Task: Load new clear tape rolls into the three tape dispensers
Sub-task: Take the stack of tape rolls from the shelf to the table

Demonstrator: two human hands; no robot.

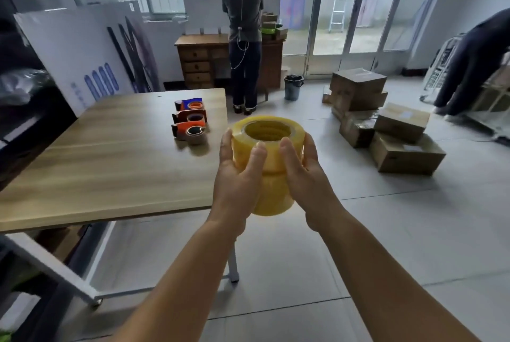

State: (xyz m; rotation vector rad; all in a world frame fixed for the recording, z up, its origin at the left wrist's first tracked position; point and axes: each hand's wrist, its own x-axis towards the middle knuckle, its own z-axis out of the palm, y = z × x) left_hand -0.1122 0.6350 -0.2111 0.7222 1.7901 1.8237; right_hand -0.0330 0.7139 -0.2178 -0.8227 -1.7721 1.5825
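Both hands, left hand point(237, 176) and right hand point(306, 173), grip a stack of yellowish clear tape rolls point(269, 159) beside the wooden table point(96, 154), near three orange tape dispensers point(190, 120).

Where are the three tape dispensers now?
In the head view, the three tape dispensers stand in a row near the far right edge of the wooden table, up and left of the stack of tape rolls held in both hands.
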